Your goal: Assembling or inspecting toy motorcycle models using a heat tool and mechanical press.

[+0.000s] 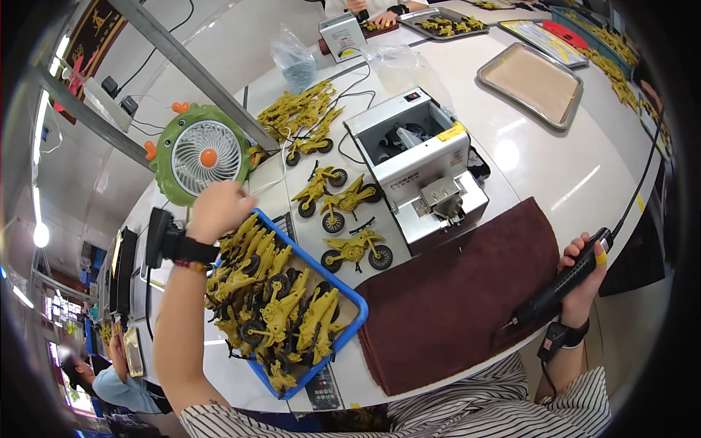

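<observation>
My right hand (584,277) is wrapped round a black electric screwdriver (558,288), its tip pointing down-left just over a dark brown cloth (460,292). My left hand (219,208) hangs over the far end of a blue tray (358,314). Its fingers curl inward, and what they hold, if anything, is hidden. Yellow toy motorcycle parts with black pieces (277,306) are heaped in the tray. Between tray and machine stand a finished-looking yellow toy motorcycle (356,248) with black wheels and two more toy motorcycles (350,198) behind it.
A silver box-shaped machine (423,168) stands behind the cloth. A green fan (201,157) is at the left, near a pile of yellow parts (303,109). A metal tray (533,84) lies at the far right. Another person's hand (383,18) works across the table.
</observation>
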A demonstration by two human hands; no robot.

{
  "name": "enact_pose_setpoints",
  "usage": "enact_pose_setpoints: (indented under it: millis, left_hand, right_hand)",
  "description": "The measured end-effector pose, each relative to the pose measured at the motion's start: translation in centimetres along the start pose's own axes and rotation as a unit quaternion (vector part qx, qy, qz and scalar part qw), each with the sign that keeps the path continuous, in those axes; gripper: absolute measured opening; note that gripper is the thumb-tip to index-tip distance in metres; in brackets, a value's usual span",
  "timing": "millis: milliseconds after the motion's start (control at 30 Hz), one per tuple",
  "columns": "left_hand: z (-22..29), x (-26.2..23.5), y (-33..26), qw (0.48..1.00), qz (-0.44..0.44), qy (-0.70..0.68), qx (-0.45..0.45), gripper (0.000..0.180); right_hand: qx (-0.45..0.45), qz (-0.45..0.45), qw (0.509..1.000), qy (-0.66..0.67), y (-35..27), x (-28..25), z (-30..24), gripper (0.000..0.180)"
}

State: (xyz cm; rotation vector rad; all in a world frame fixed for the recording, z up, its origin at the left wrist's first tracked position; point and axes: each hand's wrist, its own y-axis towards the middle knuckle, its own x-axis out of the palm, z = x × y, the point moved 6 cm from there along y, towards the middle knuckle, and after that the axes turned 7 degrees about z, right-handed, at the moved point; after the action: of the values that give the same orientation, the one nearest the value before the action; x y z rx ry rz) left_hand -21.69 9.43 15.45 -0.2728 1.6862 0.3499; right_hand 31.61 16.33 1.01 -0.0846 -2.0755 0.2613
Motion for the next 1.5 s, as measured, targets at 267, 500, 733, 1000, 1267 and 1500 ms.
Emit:
enact_pose_setpoints:
  millis: [267,500,733,1000,1267,1500]
  left_hand:
    - [12.8,5.2,2.2,0.970,-0.075,-0.129,0.193,0.059]
    - [11.3,9.4,3.5,0.972,-0.150,-0.146,0.101,0.073]
    - [11.0,9.6,2.8,0.965,-0.117,-0.201,0.123,0.048]
    - [12.1,5.7,4.4,0.921,-0.238,-0.283,0.121,0.039]
    - [5.1,8.3,13.0,0.999,-0.038,0.003,-0.003,0.049]
    - [5.9,11.3,14.9,0.997,-0.055,0.053,0.033,0.044]
  right_hand:
    - [0.016,-0.033,0.999,0.033,0.1,-0.3,-0.2,0.019]
    - [0.018,-0.017,0.999,0.028,-0.1,-0.2,0.1,0.020]
    - [0.013,-0.012,0.999,0.032,-0.1,-0.1,0.1,0.021]
    - [0.005,-0.009,0.999,0.036,0.2,-0.5,-0.1,0.020]
    - [-0.001,-0.004,1.000,0.030,0.1,-0.8,0.2,0.023]
    - [-0.021,0.011,1.000,0.019,-0.4,-0.5,-0.2,0.025]
